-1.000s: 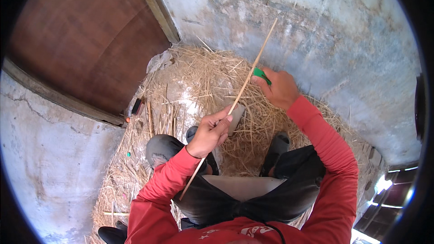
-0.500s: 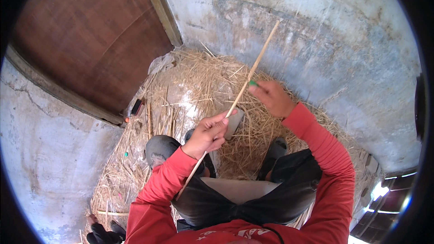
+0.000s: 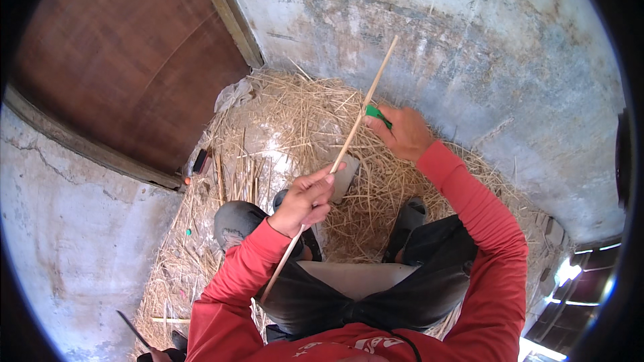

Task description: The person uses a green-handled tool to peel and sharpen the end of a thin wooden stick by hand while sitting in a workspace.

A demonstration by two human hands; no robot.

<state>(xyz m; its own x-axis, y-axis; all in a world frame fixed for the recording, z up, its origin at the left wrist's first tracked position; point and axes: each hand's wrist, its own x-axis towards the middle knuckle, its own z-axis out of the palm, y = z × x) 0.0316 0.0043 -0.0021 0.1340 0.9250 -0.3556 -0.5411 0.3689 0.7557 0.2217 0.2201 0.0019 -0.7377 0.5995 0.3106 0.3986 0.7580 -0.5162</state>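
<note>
A long, thin, pale wooden stick (image 3: 355,126) slants from over my left thigh up toward the far wall. My left hand (image 3: 302,202) is closed around its lower half, the index finger stretched along it. Farther up the stick, my right hand (image 3: 406,135) grips a small green tool (image 3: 379,116) between thumb and fingers. The tool's end is against or right beside the stick; contact cannot be made out for sure. Its working edge does not show, so its exact kind is unclear.
Straw-like shavings (image 3: 315,104) cover the floor around my feet. A stained wall (image 3: 443,47) rises ahead, with a brown door panel (image 3: 134,60) at far left. A flat block (image 3: 345,177) lies between my feet. Another person's hand (image 3: 159,355) is at lower left, by a dark thin blade-like object (image 3: 133,330).
My right hand has shifted slightly up the stick and turned, showing more of the green tool. My left hand keeps its hold. A dark thin object has appeared by the other person's hand.
</note>
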